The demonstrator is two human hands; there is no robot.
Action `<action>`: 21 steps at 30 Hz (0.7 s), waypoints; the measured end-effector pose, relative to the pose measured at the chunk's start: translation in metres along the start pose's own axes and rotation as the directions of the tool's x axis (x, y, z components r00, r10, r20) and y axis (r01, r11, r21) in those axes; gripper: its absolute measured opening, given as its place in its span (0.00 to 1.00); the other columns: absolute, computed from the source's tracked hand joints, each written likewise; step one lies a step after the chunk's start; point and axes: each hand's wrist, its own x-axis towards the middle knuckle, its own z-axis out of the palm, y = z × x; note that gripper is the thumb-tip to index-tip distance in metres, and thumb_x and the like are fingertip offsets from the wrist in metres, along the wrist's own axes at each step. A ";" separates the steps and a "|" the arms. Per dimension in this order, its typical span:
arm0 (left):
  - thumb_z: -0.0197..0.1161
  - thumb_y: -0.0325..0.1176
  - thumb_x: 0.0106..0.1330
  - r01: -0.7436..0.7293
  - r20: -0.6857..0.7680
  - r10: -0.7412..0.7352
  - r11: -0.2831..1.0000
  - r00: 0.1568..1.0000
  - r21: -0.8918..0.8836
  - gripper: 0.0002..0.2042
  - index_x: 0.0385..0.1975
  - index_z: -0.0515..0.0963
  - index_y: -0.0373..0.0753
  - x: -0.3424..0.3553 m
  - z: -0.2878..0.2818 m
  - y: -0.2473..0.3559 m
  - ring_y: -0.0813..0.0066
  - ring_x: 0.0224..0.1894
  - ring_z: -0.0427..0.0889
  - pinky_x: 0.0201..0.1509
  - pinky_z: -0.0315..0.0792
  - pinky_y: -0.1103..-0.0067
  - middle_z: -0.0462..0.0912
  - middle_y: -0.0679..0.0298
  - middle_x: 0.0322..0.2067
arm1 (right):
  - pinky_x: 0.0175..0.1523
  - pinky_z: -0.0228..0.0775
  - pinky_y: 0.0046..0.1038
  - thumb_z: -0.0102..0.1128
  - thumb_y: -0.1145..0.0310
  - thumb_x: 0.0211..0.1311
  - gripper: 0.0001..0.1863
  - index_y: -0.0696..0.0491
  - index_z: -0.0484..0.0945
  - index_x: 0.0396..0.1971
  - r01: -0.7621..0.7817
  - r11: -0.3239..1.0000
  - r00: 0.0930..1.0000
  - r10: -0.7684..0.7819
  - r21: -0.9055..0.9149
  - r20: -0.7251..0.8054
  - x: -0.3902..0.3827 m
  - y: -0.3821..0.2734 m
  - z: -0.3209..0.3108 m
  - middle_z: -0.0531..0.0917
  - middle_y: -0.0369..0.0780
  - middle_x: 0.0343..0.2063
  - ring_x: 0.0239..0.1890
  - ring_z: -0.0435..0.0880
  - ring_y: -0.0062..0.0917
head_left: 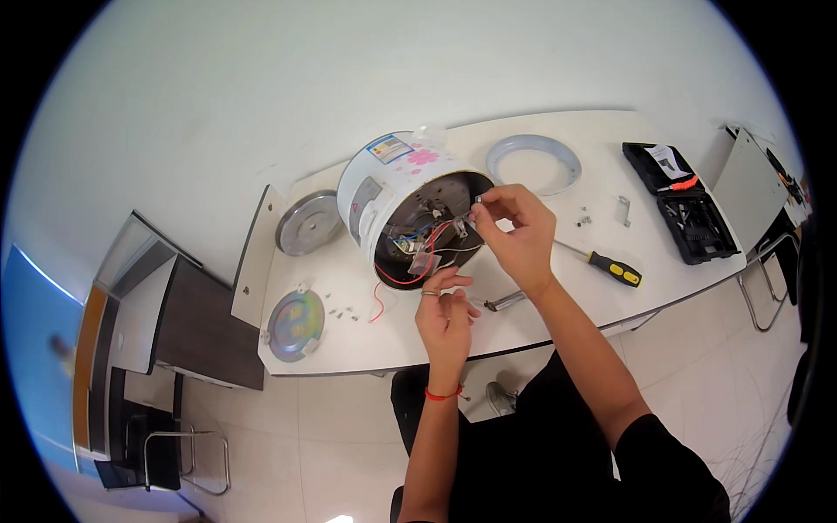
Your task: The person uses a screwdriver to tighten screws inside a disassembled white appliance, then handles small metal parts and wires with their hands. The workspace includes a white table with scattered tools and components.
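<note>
A white rice cooker (364,185) with pink flowers lies on its side on the table, its uncovered base facing me. Red, blue and white wires (427,240) and metal parts show inside the opening. At the right of the rim, my right hand (523,231) pinches a small metal piece (477,200) between thumb and fingers; its exact kind is too small to tell. My left hand (445,322) is below the opening near the lower rim, fingers loosely bent and apart, with nothing visible in it. A loose red wire end hangs out beside it.
A yellow-black screwdriver (615,268) and a shiny metal strip-like part (506,302) lie at right. Behind are a pale ring (568,166) and a black tool case (695,228). At left lie a round metal lid (309,225), an iridescent disc (296,326) and several screws (340,312).
</note>
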 end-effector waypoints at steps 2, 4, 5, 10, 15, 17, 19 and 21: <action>0.53 0.22 0.74 0.012 0.008 -0.012 1.000 1.000 0.001 0.15 0.59 0.73 0.34 0.000 -0.001 -0.001 0.82 0.26 0.81 0.29 0.72 0.85 0.86 0.59 0.47 | 0.37 0.80 0.19 0.68 0.81 0.64 0.07 0.59 0.79 0.39 -0.116 0.988 0.993 0.112 0.101 0.044 0.001 0.004 0.006 0.85 0.37 0.32 0.32 0.88 0.19; 0.54 0.24 0.75 0.026 0.011 -0.025 1.000 1.000 -0.014 0.14 0.59 0.73 0.33 0.000 -0.002 -0.001 0.82 0.27 0.81 0.29 0.73 0.85 0.86 0.59 0.46 | 0.35 0.80 0.19 0.67 0.79 0.66 0.07 0.58 0.78 0.39 -0.245 0.948 0.968 0.230 0.204 0.097 0.002 0.003 0.010 0.85 0.37 0.31 0.30 0.88 0.19; 0.55 0.25 0.76 0.032 0.009 -0.032 0.999 0.999 -0.030 0.14 0.59 0.73 0.33 0.000 -0.001 -0.001 0.82 0.26 0.81 0.29 0.73 0.85 0.86 0.59 0.46 | 0.33 0.80 0.20 0.67 0.79 0.67 0.07 0.58 0.77 0.40 -0.308 0.917 0.950 0.284 0.252 0.129 0.003 0.003 0.012 0.85 0.37 0.30 0.29 0.88 0.19; 0.57 0.31 0.79 0.043 -0.011 -0.044 0.995 0.999 -0.086 0.14 0.59 0.73 0.33 0.000 -0.003 0.000 0.82 0.26 0.81 0.28 0.72 0.85 0.86 0.56 0.47 | 0.29 0.79 0.22 0.65 0.77 0.69 0.05 0.57 0.76 0.39 -0.432 0.820 0.895 0.337 0.376 0.292 -0.001 0.012 0.003 0.85 0.38 0.30 0.26 0.87 0.21; 0.61 0.32 0.78 -0.045 -0.081 0.041 0.998 0.996 -0.048 0.19 0.64 0.69 0.34 -0.002 0.005 0.008 0.80 0.25 0.81 0.26 0.71 0.85 0.85 0.56 0.48 | 0.28 0.79 0.24 0.64 0.77 0.69 0.05 0.57 0.76 0.39 -0.469 0.762 0.868 0.307 0.445 0.390 -0.010 0.025 -0.005 0.85 0.41 0.31 0.24 0.86 0.23; 0.62 0.30 0.76 -0.089 -0.087 0.085 0.995 0.993 -0.043 0.21 0.66 0.69 0.33 -0.002 0.006 0.011 0.81 0.25 0.81 0.26 0.72 0.86 0.85 0.56 0.50 | 0.28 0.79 0.25 0.64 0.77 0.68 0.05 0.57 0.77 0.40 -0.502 0.731 0.850 0.317 0.463 0.421 -0.010 0.029 -0.007 0.86 0.41 0.31 0.24 0.86 0.23; 0.62 0.28 0.76 -0.113 -0.063 0.110 0.993 0.992 -0.036 0.22 0.68 0.69 0.34 -0.001 0.005 0.007 0.82 0.26 0.80 0.27 0.72 0.86 0.86 0.56 0.51 | 0.29 0.80 0.25 0.63 0.78 0.68 0.04 0.58 0.77 0.39 -0.512 0.733 0.841 0.321 0.448 0.436 -0.010 0.031 -0.012 0.85 0.41 0.32 0.25 0.87 0.23; 0.62 0.26 0.75 -0.125 -0.035 0.125 0.992 0.992 0.001 0.23 0.69 0.70 0.34 -0.002 -0.005 -0.005 0.84 0.26 0.80 0.28 0.73 0.86 0.86 0.57 0.52 | 0.31 0.81 0.26 0.62 0.79 0.69 0.04 0.57 0.77 0.39 -0.486 0.764 0.845 0.289 0.424 0.450 -0.013 0.033 -0.006 0.85 0.41 0.32 0.26 0.87 0.24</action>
